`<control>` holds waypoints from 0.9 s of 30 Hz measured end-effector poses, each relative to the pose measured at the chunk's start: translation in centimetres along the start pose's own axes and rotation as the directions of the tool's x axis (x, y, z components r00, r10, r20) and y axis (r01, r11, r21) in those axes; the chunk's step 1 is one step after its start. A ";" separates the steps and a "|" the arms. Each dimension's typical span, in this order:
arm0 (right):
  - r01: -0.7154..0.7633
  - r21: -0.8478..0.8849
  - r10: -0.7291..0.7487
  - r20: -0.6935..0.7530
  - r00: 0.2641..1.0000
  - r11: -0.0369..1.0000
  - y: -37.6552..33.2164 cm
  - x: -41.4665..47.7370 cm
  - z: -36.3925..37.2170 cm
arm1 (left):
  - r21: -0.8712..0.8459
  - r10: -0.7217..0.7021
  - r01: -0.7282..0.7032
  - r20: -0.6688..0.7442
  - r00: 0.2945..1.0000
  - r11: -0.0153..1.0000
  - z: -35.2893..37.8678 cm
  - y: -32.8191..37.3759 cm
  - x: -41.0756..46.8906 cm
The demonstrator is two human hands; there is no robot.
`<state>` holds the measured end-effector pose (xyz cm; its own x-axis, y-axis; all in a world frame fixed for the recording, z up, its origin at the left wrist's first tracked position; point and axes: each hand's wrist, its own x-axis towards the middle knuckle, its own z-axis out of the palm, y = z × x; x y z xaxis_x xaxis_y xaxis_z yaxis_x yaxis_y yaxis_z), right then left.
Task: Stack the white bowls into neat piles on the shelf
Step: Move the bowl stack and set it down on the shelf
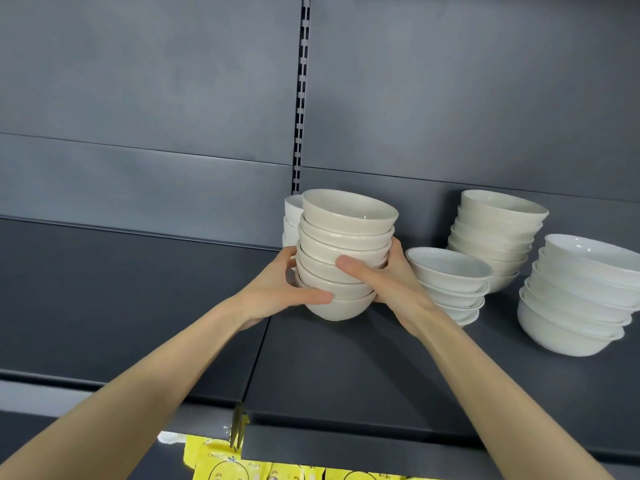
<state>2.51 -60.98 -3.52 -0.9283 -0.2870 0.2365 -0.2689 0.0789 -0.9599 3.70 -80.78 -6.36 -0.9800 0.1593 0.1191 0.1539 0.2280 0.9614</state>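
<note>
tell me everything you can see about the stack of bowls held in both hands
The held stack is roughly seven nested bowls, off-white and glossy, ceramic by the look, rims up, not perfectly aligned. The left hand holds its lower left side, thumb across the bottom bowls. The right hand holds the right side, thumb across the middle. Its base is at the dark shelf; whether it rests there is unclear. It is just in front of a shorter white pile.
</note>
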 end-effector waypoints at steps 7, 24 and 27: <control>0.027 0.001 -0.027 -0.004 1.000 1.000 -1.6 -0.2 0.2 | -0.043 0.011 -0.017 -0.132 0.991 0.999 0.1 1.9 -2.1; 0.136 0.069 -0.150 0.300 0.942 0.988 -10.8 1.1 23.9 | 0.001 0.085 -0.095 -0.450 0.889 0.995 -20.5 3.5 -18.5; 0.122 0.068 -0.138 0.337 0.931 0.990 -11.4 1.0 31.0 | 0.016 0.063 -0.062 -0.483 0.874 0.998 -26.3 2.3 -22.3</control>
<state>12.60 -91.71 2.98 -0.7407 -0.6003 0.3016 -0.3616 -0.0222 -0.9321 22.58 -109.05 -0.32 -0.9073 -0.3101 0.2839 0.2169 0.2332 0.9479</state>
